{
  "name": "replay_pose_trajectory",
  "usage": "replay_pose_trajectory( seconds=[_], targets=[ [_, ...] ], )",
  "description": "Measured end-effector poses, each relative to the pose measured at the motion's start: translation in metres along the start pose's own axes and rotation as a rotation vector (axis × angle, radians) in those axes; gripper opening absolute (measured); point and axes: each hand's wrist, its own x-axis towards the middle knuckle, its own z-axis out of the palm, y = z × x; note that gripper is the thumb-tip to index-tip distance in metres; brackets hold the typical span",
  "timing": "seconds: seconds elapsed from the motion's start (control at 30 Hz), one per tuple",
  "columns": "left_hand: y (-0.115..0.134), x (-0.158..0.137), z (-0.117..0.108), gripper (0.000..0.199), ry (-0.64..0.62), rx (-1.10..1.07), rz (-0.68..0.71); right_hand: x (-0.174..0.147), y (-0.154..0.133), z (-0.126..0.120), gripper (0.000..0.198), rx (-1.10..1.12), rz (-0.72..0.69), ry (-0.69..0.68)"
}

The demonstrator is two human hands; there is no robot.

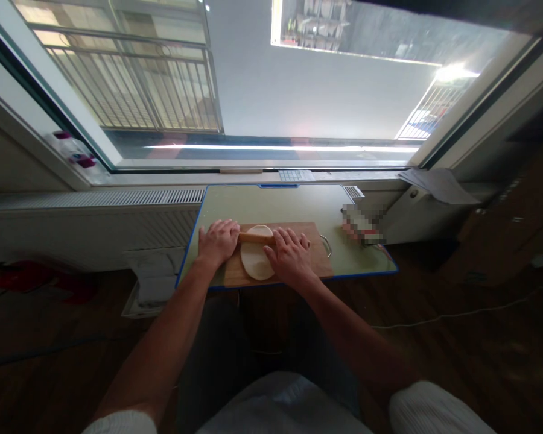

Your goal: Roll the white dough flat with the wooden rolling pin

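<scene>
A pale, flattened oval of dough (257,263) lies on a wooden cutting board (319,259) with a metal handle at its right end. Across the upper part of the dough rests a wooden rolling pin (256,238). My left hand (219,240) is closed over the pin's left end, beside the dough. Over the right end of the pin lies my right hand (292,253), fingers curved on it and thumb pointing left above the dough. Both palms face down and hide the ends of the pin.
The board stands on a small blue-edged table (235,202) beneath a large window. A pixelated object (364,228) sits on the table's right side. Behind runs a radiator (163,197). A bottle (79,157) stands on the left sill, papers (438,184) lie at right.
</scene>
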Motion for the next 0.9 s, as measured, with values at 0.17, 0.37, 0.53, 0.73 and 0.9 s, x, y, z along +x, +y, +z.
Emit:
replay_pose_trajectory(
  seconds=[0.17, 0.37, 0.53, 0.73, 0.9],
  targets=[
    [0.004, -0.021, -0.003, 0.050, 0.060, 0.007, -0.016, 0.010, 0.008, -0.007, 0.044, 0.024, 0.013, 0.010],
    [0.007, -0.038, -0.001, 0.049, 0.116, -0.009, -0.011, 0.021, 0.020, -0.008, 0.040, 0.043, 0.046, 0.014],
    [0.003, -0.047, 0.008, 0.054, 0.139, -0.057, 0.070, 0.010, 0.027, -0.004, 0.038, 0.050, 0.021, 0.074],
    [0.004, -0.050, 0.018, 0.051, 0.208, -0.215, 0.084, 0.002, 0.041, -0.008, 0.032, 0.103, -0.018, 0.117],
    [0.019, -0.037, 0.013, 0.045, 0.205, -0.251, 0.080, 0.010, 0.056, -0.012, 0.034, 0.067, 0.045, 0.128]
  ],
)
